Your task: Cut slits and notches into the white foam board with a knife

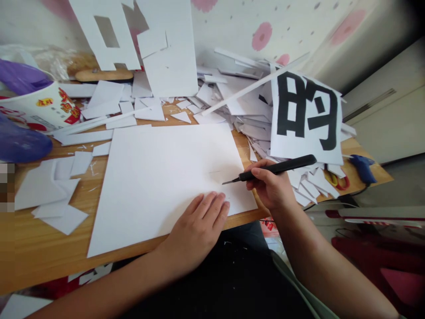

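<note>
Evidently, the right grip (272, 188) pinches a black craft knife (285, 165), its blade (228, 181) leftward over the white foam board (149, 177); the left grip (201, 219), opened flat, rests on the board beneath it.

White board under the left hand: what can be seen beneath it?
The wooden table shows along the near edge of the white board; whatever the board covers further in cannot be seen.

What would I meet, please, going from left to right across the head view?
Printed tub, white cut-out with a rectangular hole, left hand, right hand holding a black craft knife, sheet with a large black character, blue glue gun.
</note>
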Tool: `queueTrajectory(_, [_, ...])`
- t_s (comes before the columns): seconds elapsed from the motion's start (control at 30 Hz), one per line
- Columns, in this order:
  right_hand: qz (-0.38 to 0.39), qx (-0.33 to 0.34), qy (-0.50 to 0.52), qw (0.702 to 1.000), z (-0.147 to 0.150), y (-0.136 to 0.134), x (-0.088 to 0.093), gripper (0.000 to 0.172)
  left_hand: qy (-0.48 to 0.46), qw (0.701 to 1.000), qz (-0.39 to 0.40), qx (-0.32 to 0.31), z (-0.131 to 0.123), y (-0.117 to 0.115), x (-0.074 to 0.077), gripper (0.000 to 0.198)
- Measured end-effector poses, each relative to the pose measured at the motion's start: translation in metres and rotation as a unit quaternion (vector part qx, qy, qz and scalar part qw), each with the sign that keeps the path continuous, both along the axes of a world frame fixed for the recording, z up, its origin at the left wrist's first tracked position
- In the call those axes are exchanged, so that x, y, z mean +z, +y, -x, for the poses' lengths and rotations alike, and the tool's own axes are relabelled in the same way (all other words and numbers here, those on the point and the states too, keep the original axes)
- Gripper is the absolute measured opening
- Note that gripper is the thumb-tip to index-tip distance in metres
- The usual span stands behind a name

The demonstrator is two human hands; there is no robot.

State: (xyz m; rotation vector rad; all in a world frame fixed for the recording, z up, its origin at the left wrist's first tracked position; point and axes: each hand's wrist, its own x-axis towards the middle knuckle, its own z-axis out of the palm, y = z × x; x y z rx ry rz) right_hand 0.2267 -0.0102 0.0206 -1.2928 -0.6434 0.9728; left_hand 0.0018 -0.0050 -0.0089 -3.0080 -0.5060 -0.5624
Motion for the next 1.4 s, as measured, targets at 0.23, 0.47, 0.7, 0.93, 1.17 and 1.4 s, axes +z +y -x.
queueTrajectory(0.23, [0.006, 0.011, -0.007, 1.000, 0.003, 0.002, -0.004, 0.017, -0.002, 1.000, -0.001, -0.002, 0.000, -0.001, 0.000, 0.040])
queueTrajectory(0.47, [-0.021, 0.054, -0.045, 0.997, 0.000, 0.004, -0.004, 0.013, -0.005, 1.000, 0.000, -0.001, 0.000, -0.001, -0.001, 0.039])
queueTrajectory(0.7, [-0.019, 0.078, -0.025, 0.996, -0.005, 0.005, -0.001, 0.012, -0.013, 1.000, -0.004, 0.003, -0.001, -0.001, 0.001, 0.037])
queueTrajectory(0.93, [-0.036, 0.100, -0.028, 0.994, -0.009, 0.006, -0.008, 0.011, -0.014, 1.000, -0.003, 0.008, -0.002, -0.001, 0.004, 0.037])
queueTrajectory(1.17, [-0.031, 0.078, 0.012, 0.996, -0.008, 0.006, -0.008, 0.012, -0.014, 1.000, -0.003, 0.006, -0.002, -0.001, 0.003, 0.037])
queueTrajectory(1.4, [-0.036, 0.094, 0.021, 0.995, -0.011, 0.007, -0.009, 0.011, -0.019, 1.000, -0.008, 0.007, -0.002, 0.000, 0.001, 0.036])
